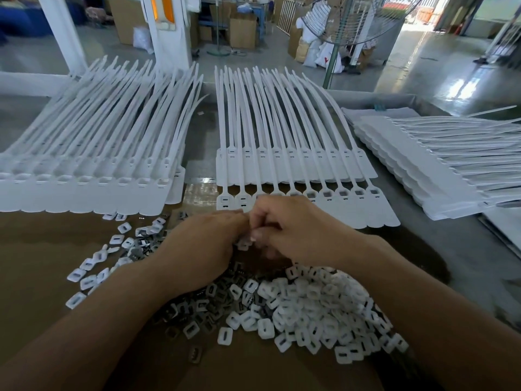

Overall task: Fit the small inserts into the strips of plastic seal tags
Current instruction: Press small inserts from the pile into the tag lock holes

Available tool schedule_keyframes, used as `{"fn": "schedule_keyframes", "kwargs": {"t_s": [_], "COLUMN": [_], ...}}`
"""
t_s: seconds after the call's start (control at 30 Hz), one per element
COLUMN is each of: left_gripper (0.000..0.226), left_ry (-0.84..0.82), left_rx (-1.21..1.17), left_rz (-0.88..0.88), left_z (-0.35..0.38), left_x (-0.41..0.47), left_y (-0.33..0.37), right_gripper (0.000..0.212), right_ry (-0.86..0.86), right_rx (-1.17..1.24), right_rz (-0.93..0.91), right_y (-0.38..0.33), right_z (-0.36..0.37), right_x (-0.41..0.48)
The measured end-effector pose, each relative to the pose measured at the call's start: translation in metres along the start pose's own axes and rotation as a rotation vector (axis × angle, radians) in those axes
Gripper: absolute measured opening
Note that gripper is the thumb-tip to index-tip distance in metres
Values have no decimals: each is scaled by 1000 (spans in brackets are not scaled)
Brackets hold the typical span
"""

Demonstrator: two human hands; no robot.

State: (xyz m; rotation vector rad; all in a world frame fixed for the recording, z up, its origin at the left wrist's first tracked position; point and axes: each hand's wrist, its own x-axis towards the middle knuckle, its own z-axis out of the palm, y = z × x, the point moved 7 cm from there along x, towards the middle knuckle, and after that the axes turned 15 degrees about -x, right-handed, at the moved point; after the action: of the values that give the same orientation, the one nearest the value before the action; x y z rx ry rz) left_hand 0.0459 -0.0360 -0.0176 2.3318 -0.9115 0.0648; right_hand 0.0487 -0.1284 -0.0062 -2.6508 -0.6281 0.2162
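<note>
A strip of white plastic seal tags (375, 213) lies across the middle of the table, its square sockets facing me; the leftmost sockets hold inserts, those to the right look hollow. My left hand (203, 244) and my right hand (296, 230) meet fingertip to fingertip just in front of the strip's left end. Both have curled fingers around small white inserts (244, 244) held between them. A heap of loose white inserts (315, 309) mixed with small dark metal clips (197, 311) lies under my forearms.
A second strip of tags (84, 190) lies at the left, and a stack of strips (423, 170) at the right. Scattered inserts (87, 275) dot the brown cardboard (42, 249) at the left. Beyond the table stand a fan (352, 26) and boxes.
</note>
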Motion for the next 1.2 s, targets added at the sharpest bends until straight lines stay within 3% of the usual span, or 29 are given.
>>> {"fn": "schedule_keyframes", "kwargs": {"t_s": [0.1,0.33,0.53,1.2], "left_gripper": [54,61,62,61], "left_ry": [-6,-51,-65,-46], "left_rx": [25,34,18,32], "left_rz": [14,-22,-27,-9], "left_z": [0,5,5,4], "left_x": [0,2,0,-1], "left_y": [1,-5,-5,-2], "right_gripper": [18,17,6,16], "right_ry": [82,177,229,230], "right_rx": [39,-27,-40,-98], "right_rz": [95,243,241,285], "right_y": [15,43,44,51], "right_z": [-13,-31,-30,-14], "right_x": [2,20,37,57]}}
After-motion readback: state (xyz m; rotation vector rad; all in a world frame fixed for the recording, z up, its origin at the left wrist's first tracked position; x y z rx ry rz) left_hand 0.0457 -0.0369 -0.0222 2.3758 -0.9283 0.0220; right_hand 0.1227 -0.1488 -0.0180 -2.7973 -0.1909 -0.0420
